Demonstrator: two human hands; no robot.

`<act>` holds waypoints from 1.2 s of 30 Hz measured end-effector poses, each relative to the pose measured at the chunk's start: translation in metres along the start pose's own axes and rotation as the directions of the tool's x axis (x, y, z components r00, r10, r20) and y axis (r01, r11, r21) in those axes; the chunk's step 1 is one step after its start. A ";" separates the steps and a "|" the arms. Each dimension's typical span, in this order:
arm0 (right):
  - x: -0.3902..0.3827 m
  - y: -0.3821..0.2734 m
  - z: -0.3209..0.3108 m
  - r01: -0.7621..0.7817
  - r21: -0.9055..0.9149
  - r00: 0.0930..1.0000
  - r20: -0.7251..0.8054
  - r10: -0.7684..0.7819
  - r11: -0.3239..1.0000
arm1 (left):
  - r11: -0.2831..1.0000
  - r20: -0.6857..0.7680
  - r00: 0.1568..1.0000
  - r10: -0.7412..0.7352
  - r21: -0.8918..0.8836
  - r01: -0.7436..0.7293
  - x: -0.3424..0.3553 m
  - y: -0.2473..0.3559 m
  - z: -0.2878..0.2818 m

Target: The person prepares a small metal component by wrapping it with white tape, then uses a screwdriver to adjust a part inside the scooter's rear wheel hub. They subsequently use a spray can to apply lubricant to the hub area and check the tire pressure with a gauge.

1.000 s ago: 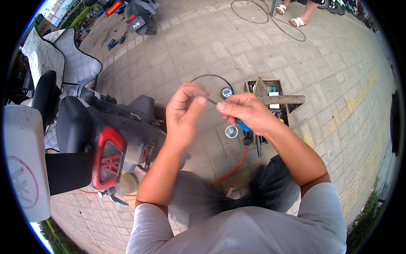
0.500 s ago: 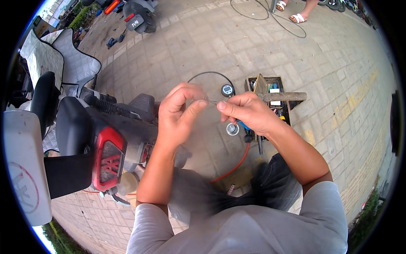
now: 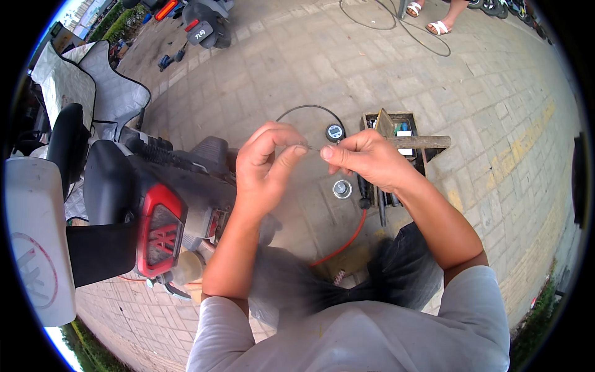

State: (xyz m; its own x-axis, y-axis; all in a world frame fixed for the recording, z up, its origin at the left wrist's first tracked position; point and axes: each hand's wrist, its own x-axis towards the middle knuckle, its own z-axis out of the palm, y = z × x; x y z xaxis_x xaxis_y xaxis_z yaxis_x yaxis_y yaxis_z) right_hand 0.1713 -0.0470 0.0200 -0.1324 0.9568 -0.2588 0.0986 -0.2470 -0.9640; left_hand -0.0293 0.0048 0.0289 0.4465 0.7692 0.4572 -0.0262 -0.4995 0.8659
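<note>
In front of my chest, both hands are raised and pinching with their fingertips close together. A thin, short, dark strand (image 3: 314, 149) spans the small gap between them; its exact kind is too small to make out. My left hand (image 3: 268, 161) grips one end between thumb and forefinger. The other end is between the thumb and curled forefinger of my right hand (image 3: 365, 160). Below and beyond the hands lie a round digital gauge (image 3: 334, 132) with a black hose and a small round metal tin (image 3: 342, 189).
An open wooden toolbox (image 3: 406, 118) with a wooden handle across it stands on the paving. A red hose (image 3: 353, 239) runs toward my legs. An electric scooter (image 3: 162, 232) with a red tail light is close on my left. Another person's sandalled feet (image 3: 439, 27) are far ahead.
Both hands keep their pinch on the strand and have shifted very slightly to the right. The right hand's fingers have tilted a little. The surroundings hardly differ.
</note>
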 end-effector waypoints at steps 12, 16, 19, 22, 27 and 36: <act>0.013 0.024 0.020 0.320 -0.134 0.882 -0.320 -0.346 0.938 | 0.989 -0.235 0.966 -0.109 0.077 0.130 -0.003 -0.015 0.022; 0.011 0.020 0.018 0.356 -0.258 0.823 -0.369 -0.432 0.898 | 0.963 -0.274 0.926 -0.260 -0.148 0.226 -0.006 -0.017 0.026; 0.012 0.021 0.020 0.396 -0.343 0.773 -0.375 -0.511 0.852 | 0.902 -0.271 0.876 -0.400 -0.284 0.324 -0.005 -0.010 0.030; 0.011 0.019 0.022 0.395 -0.427 0.751 -0.360 -0.553 0.814 | 0.888 -0.260 0.869 -0.421 -0.311 0.338 -0.002 -0.007 0.030; 0.012 0.023 0.020 0.411 -0.302 0.826 -0.276 -0.492 0.860 | 0.901 -0.229 0.889 -0.395 -0.286 0.327 0.000 -0.008 0.024; 0.012 0.024 0.031 0.342 -0.202 0.864 -0.315 -0.392 0.918 | 0.913 -0.263 0.890 -0.373 -0.275 0.302 -0.003 -0.028 0.026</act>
State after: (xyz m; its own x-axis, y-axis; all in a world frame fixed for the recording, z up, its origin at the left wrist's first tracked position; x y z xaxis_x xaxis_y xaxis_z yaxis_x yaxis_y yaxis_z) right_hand 0.1418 -0.0465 -0.0079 0.1576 0.9721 0.1737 0.2446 0.1320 -0.9606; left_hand -0.0071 0.0061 -0.0016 0.1717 0.9756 0.1370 -0.1350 -0.1145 0.9842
